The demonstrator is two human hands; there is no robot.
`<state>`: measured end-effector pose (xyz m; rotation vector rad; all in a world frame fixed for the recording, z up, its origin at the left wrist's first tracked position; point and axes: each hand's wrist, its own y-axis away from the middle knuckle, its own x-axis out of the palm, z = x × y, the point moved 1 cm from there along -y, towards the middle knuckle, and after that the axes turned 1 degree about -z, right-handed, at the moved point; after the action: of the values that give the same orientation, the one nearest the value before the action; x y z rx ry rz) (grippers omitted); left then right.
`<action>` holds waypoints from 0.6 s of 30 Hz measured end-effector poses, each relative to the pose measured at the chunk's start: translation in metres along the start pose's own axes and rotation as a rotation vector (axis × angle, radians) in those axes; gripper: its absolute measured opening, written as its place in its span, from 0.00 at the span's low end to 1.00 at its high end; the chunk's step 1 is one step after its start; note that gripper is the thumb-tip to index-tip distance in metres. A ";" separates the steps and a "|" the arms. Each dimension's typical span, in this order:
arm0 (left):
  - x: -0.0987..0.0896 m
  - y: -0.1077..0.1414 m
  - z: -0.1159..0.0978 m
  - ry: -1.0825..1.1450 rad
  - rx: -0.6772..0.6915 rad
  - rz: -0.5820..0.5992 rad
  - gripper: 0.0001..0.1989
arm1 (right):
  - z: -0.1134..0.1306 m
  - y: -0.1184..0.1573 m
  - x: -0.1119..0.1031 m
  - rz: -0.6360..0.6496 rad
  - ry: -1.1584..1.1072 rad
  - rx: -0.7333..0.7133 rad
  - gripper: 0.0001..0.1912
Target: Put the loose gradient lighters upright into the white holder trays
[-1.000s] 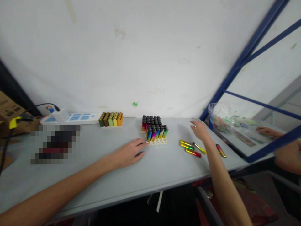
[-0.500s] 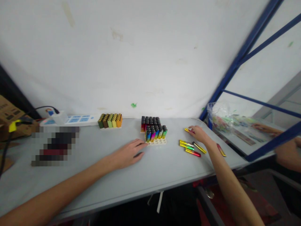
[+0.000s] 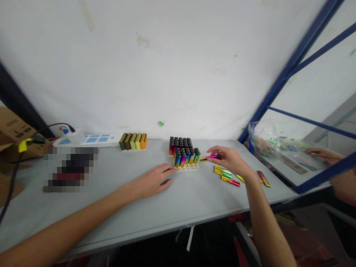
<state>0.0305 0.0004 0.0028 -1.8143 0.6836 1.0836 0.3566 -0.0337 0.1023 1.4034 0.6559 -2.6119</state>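
My right hand [image 3: 226,159] pinches a shiny pink and gold lighter [image 3: 209,158], held nearly level just right of the front rack. My left hand [image 3: 157,180] rests on the table, its fingertips at the left corner of the white rack [image 3: 187,168]. Its thumb stands apart from the fingers. Colourful lighters [image 3: 183,157] with black tops stand upright in this rack, and its front row of holes shows bare. Right behind it is another block of black-topped lighters [image 3: 180,141]. Several loose metallic lighters [image 3: 230,181] lie below my right hand.
A block of green, brown and orange lighters [image 3: 133,141] stands by a white power strip [image 3: 94,139] at the wall. On the right are a blue metal frame [image 3: 274,87], a clear plastic bag [image 3: 264,137] and a red-gold lighter [image 3: 264,178]. A cardboard box [image 3: 19,129] is far left.
My right hand has moved left towards the rack, bringing a lighter up from the table's right side. My left hand stays at the rack's corner. The view has shifted slightly.
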 end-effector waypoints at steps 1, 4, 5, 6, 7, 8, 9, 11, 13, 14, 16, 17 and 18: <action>0.000 0.000 0.000 -0.002 -0.002 0.005 0.18 | 0.001 -0.002 0.005 -0.023 -0.012 -0.017 0.17; -0.001 -0.001 -0.001 -0.013 -0.011 0.021 0.19 | 0.002 -0.008 0.022 -0.059 -0.120 -0.046 0.17; -0.001 -0.001 -0.001 -0.016 -0.012 0.026 0.19 | 0.002 -0.010 0.028 -0.059 -0.154 -0.050 0.16; -0.001 -0.001 -0.001 -0.018 -0.013 0.029 0.19 | 0.003 -0.012 0.033 -0.049 -0.182 -0.053 0.17; -0.001 -0.001 -0.001 -0.019 -0.012 0.030 0.19 | 0.003 -0.014 0.037 -0.039 -0.203 -0.056 0.17; -0.001 -0.001 -0.001 -0.019 -0.011 0.029 0.19 | 0.004 -0.015 0.041 -0.027 -0.219 -0.056 0.17; -0.001 -0.001 -0.001 -0.019 -0.008 0.027 0.19 | 0.005 -0.016 0.044 -0.018 -0.231 -0.055 0.16; -0.001 -0.001 -0.001 -0.019 0.001 0.022 0.19 | 0.006 -0.017 0.049 -0.010 -0.246 -0.053 0.15; 0.000 0.000 -0.001 -0.024 0.009 0.021 0.18 | 0.007 -0.018 0.053 -0.014 -0.246 -0.054 0.14; 0.000 0.000 -0.001 -0.027 0.010 0.022 0.18 | 0.007 -0.018 0.055 -0.017 -0.246 -0.058 0.14; 0.000 0.000 -0.001 -0.029 0.008 0.021 0.18 | 0.006 -0.020 0.058 -0.018 -0.247 -0.069 0.14; 0.000 0.000 -0.001 -0.029 0.006 0.021 0.19 | 0.006 -0.020 0.059 -0.016 -0.246 -0.076 0.14; 0.000 0.000 -0.002 -0.026 0.005 0.021 0.19 | 0.006 -0.021 0.060 -0.014 -0.243 -0.081 0.14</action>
<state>0.0312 -0.0012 0.0036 -1.7892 0.6904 1.1169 0.3112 -0.0108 0.0629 1.0401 0.7295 -2.6729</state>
